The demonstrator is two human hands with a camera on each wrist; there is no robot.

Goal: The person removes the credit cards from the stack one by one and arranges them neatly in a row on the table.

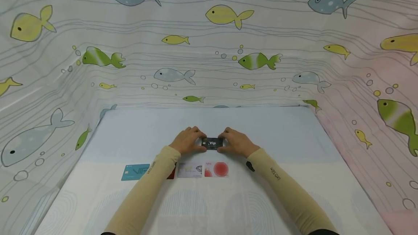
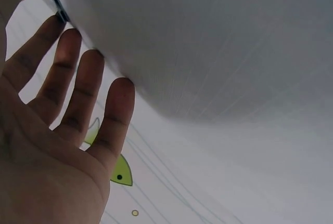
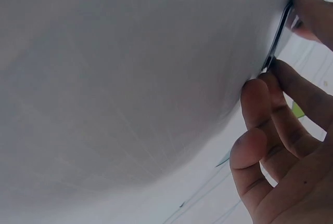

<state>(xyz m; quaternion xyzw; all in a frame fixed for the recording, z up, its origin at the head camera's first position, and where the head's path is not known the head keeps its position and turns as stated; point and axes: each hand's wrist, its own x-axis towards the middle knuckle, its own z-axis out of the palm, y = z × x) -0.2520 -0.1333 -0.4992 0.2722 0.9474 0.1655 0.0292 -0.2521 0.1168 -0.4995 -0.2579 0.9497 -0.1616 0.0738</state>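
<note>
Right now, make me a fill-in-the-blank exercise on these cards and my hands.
The left hand and right hand hold a black card reading ____.
The dark red card is partly hidden by the ____ sleeve.
The red-circle card lies to the ____ of the teal card.
Missing words: Vip, left, right.

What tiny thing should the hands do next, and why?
Perhaps gently pull the black card back toward the row of cards: the left hand and right hand pinch its ends, and it's farther out than that row.
</note>
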